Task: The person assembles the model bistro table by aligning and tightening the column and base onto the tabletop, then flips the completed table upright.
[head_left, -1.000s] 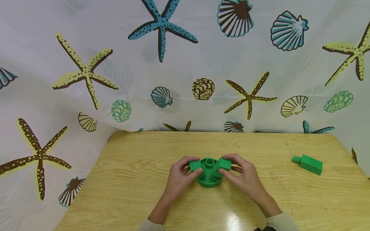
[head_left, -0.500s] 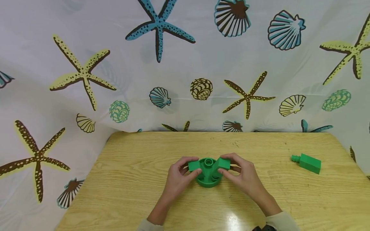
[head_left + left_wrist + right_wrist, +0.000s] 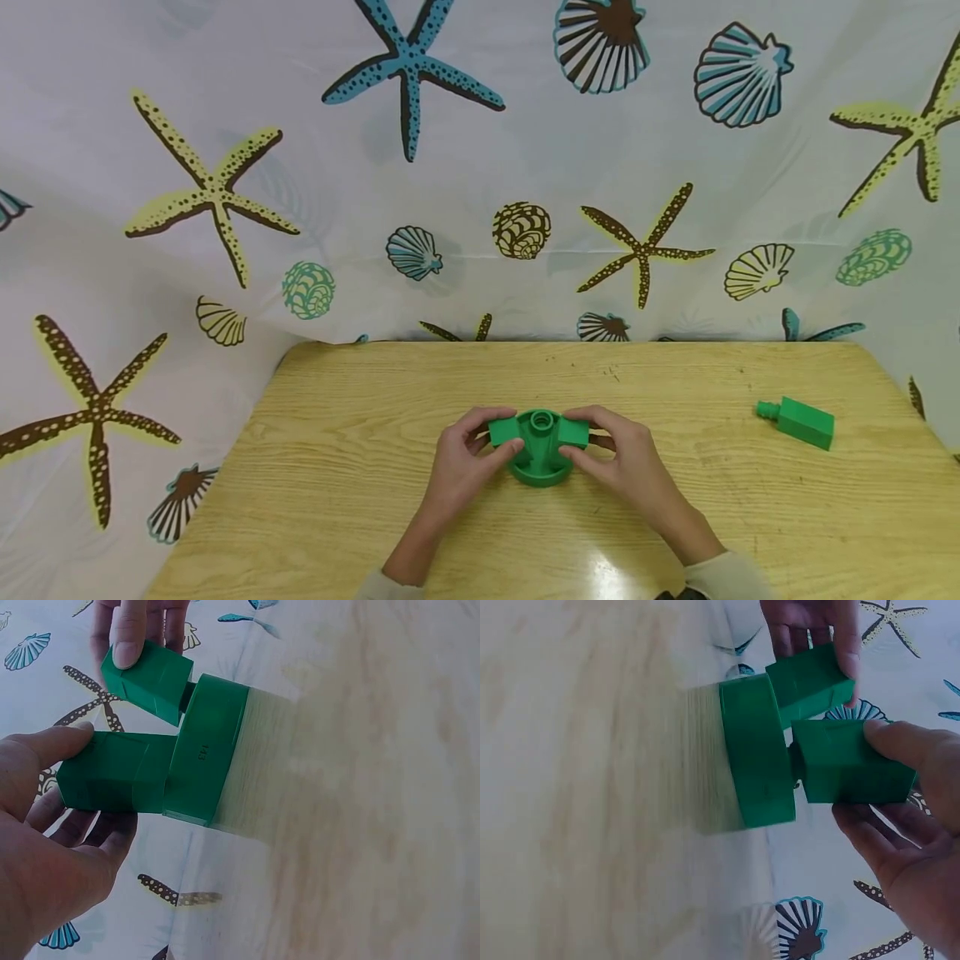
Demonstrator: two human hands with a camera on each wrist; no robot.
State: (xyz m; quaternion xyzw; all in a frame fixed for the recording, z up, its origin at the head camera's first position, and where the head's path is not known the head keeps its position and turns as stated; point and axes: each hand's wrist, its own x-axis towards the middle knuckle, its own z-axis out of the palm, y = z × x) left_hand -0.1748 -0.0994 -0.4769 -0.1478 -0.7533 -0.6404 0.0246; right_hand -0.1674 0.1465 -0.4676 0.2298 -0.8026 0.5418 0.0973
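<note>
A round green base (image 3: pixel 540 477) sits on the table, with a threaded socket visible at its back. My left hand (image 3: pixel 467 462) grips a green rectangular block (image 3: pixel 112 772) between thumb and fingers; in the left wrist view it stands upright, its end right at the base. On the base's right side, my right hand (image 3: pixel 628 458) pinches a matching block (image 3: pixel 851 761). A narrow gap shows between that block and the base in the right wrist view, with part of its dark peg inside. The blocks' lower ends are hidden in the head view.
Another green block (image 3: pixel 806 423) with a threaded peg lies on its side at the right of the wooden table (image 3: pixel 337 500). Behind and beside the table hangs a white cloth (image 3: pixel 480 308) printed with starfish and shells.
The right-hand block has turned from a slanted angle to squarer and stands more upright; my right hand shifted slightly left with it. The left hand holds its block as before.
</note>
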